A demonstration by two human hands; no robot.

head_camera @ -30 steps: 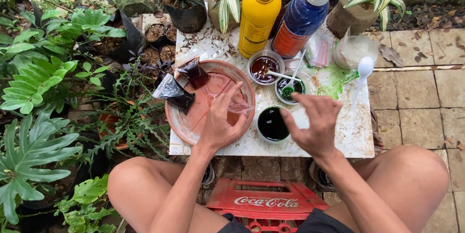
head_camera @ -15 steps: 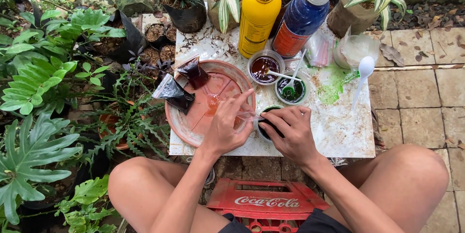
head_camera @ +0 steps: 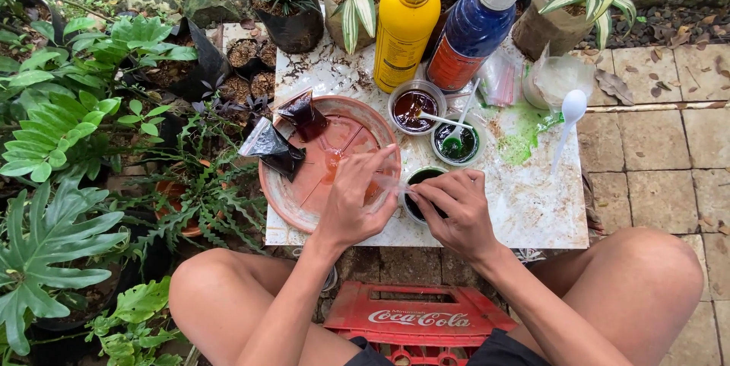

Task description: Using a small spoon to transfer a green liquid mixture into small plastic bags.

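- Clear plastic, a small empty-looking bag [head_camera: 388,181], is pinched between both hands at the near edge of the bench [head_camera: 532,206], over the gap between the terracotta saucer [head_camera: 285,191] and the cup of dark liquid [head_camera: 420,179].
- Left hand [head_camera: 351,202] has its fingers clenched on one side of the bag; right hand [head_camera: 454,210] has thumb and fingers nipping the other side, seemingly at its mouth.
- Done, judging by how things lie: two filled, closed bags of dark liquid [head_camera: 283,141] rest on the far left rim of the saucer.
- Left: this bag looks unfilled, so filling and closing it remain; I cannot tell whether its mouth is open.
- Behind, toward the middle of the bench, stand a cup of brown liquid [head_camera: 414,105] and a cup of green liquid [head_camera: 455,140] with a spoon in it.
- At the far edge stand a yellow bottle [head_camera: 403,27] and a blue bottle [head_camera: 473,31]; a white spoon [head_camera: 569,119] lies by the right edge.
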